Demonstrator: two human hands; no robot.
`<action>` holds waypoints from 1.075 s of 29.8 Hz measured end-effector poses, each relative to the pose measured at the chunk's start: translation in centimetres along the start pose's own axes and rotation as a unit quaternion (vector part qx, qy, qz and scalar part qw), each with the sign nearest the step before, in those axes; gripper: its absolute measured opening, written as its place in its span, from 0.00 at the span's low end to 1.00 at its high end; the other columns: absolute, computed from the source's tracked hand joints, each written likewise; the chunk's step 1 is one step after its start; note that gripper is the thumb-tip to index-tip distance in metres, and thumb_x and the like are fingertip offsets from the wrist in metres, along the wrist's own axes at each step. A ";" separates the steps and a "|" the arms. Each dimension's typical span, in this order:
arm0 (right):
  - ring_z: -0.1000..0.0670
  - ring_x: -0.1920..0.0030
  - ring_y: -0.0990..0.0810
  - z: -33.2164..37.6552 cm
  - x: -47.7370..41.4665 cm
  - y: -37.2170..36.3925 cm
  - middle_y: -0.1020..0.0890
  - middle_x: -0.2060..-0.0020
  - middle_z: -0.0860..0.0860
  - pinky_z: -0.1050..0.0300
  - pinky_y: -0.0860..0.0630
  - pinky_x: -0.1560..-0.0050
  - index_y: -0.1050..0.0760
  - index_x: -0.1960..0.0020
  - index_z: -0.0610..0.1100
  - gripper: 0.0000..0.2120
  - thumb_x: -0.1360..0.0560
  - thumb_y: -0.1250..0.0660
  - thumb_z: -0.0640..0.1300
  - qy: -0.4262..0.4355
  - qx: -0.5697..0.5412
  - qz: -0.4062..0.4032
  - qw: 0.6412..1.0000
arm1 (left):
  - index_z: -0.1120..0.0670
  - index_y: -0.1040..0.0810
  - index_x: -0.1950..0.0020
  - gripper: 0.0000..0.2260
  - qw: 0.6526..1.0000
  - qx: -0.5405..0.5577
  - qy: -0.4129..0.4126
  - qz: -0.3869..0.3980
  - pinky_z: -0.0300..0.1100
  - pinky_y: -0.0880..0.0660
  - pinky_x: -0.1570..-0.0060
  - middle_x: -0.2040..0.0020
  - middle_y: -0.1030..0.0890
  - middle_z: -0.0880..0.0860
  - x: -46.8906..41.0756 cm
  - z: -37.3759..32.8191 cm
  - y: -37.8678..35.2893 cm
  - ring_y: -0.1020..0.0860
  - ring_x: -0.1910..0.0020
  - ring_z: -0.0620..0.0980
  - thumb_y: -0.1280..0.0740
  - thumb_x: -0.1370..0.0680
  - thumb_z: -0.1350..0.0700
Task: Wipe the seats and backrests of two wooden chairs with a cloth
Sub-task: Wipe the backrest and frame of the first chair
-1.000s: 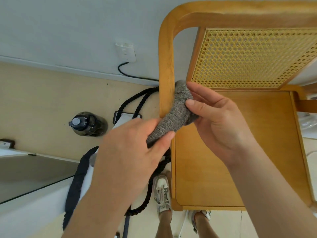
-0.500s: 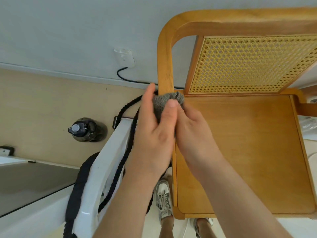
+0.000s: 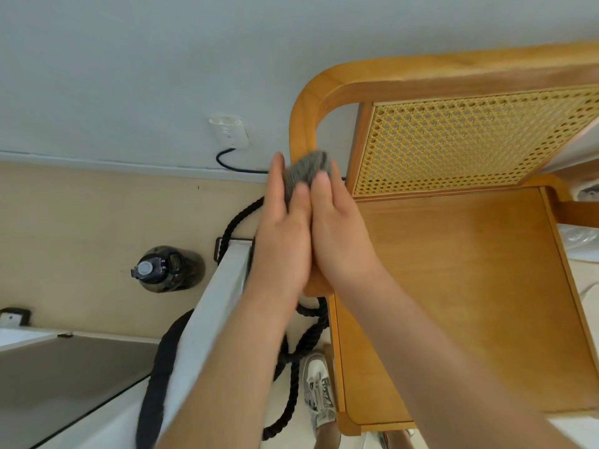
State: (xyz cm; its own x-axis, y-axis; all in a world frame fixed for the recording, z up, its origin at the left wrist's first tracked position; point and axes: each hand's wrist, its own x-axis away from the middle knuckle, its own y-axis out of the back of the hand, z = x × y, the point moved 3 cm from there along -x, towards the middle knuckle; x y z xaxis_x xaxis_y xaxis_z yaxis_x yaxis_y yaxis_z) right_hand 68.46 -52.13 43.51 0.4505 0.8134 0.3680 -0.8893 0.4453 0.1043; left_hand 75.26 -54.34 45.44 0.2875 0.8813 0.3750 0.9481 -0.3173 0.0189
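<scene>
1. Grey knitted cloth (image 3: 308,168) sits wrapped round the left upright of the light wooden chair (image 3: 453,286) with cane back, just below the curved corner.
2. Left hand (image 3: 282,244) grasps cloth from the outer side, thumb up.
3. Right hand (image 3: 340,241) grasps cloth from the seat side; the hands touch.
4. Dark water bottle (image 3: 168,268) and black rope (image 3: 238,217) lie on the floor to the left.

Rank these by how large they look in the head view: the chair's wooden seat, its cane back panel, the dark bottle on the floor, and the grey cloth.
1. wooden seat
2. cane back panel
3. dark bottle
4. grey cloth, which is partly covered, so its place below the bottle is unsure.
</scene>
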 end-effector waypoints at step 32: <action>0.41 0.35 0.30 5.8 -5.5 11.1 0.26 0.36 0.45 0.46 0.31 0.39 0.29 0.31 0.44 0.26 0.29 0.39 0.38 0.226 0.417 -0.150 0.867 | 0.58 0.34 0.47 0.14 0.859 -0.508 -0.019 -0.059 0.43 0.34 0.67 0.63 0.30 0.48 -7.6 -4.2 -2.4 0.28 0.64 0.49 0.37 0.23 0.50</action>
State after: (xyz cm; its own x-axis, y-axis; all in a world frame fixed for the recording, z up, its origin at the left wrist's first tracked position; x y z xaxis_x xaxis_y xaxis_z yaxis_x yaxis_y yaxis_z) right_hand 55.62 -53.83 48.01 0.4888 0.8552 -0.1726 -0.3896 0.3910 0.8339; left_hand 70.19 -61.75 46.39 0.2201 0.9328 0.2855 0.3678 -0.3505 0.8613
